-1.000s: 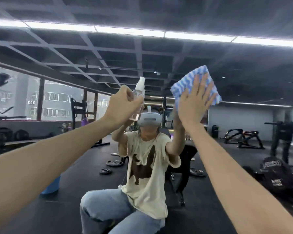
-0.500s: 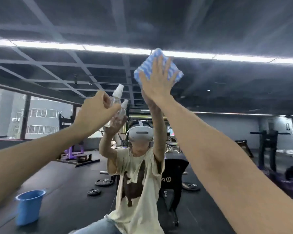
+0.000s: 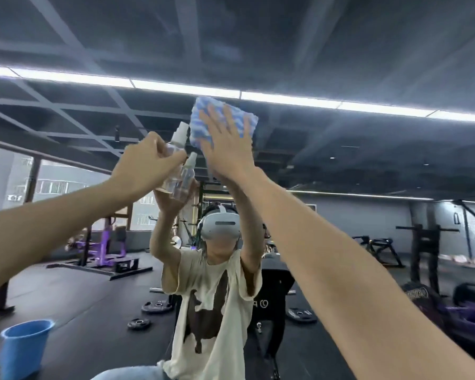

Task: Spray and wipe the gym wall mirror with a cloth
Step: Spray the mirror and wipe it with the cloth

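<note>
Right hand [image 3: 228, 149], fingers straight and spread wide, presses the blue-and-white cloth [image 3: 251, 119] flat on the mirror [image 3: 340, 165], cloth showing beyond the fingertips; left hand [image 3: 143, 165] grips the spray bottle [image 3: 176, 145], nozzle above its curled fingers, just beside the cloth.

- Right hand [image 3: 229, 149] lies flat over the cloth [image 3: 196, 119], hiding its centre; only the blue-and-white edges show.
- Left hand [image 3: 141, 168] wraps the spray bottle [image 3: 181, 133], covering its mid-body.
- Both forearms run out of frame, left and lower right.
- Blue bucket [image 3: 25, 349], near left, is clipped by the bottom edge.
- The face in the mirror [image 3: 368, 165] is blurred.
</note>
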A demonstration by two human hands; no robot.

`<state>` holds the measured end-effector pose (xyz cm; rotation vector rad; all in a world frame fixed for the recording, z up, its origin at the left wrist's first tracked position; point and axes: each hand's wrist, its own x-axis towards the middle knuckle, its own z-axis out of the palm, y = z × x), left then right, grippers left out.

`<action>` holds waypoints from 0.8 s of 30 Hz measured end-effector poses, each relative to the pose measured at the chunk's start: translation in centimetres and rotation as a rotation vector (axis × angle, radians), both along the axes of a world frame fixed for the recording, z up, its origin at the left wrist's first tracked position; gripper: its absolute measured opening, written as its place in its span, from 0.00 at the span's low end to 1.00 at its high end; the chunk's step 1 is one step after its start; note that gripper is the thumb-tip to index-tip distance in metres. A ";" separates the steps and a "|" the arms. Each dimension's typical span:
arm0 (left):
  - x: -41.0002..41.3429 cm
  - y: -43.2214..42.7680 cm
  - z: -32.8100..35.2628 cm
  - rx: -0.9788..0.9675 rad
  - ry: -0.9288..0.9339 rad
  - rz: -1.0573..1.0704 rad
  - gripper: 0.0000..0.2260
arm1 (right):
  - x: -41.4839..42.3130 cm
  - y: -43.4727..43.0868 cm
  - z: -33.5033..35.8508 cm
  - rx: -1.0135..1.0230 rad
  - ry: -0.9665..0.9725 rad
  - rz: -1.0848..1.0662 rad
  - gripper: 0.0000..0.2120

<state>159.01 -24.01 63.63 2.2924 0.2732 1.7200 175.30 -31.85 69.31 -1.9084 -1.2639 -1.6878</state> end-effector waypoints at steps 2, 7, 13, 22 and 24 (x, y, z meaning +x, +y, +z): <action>-0.3 0.6 -0.2 -0.029 0.004 -0.001 0.18 | 2.3 -2.7 1.7 -0.014 -0.057 -0.010 0.27; -1.6 1.9 -1.6 -0.089 0.027 0.056 0.14 | 3.7 -4.7 4.0 0.552 0.476 0.018 0.27; -4.3 2.9 -1.2 -0.087 -0.027 0.157 0.12 | -4.6 7.0 -1.5 -0.165 -0.107 -0.017 0.27; -9.0 9.1 -1.1 -0.097 -0.006 0.108 0.12 | -4.4 8.0 4.8 0.310 0.217 0.007 0.27; -9.1 10.0 0.3 -0.068 0.002 0.088 0.12 | -5.9 9.6 5.7 0.198 0.091 -0.012 0.27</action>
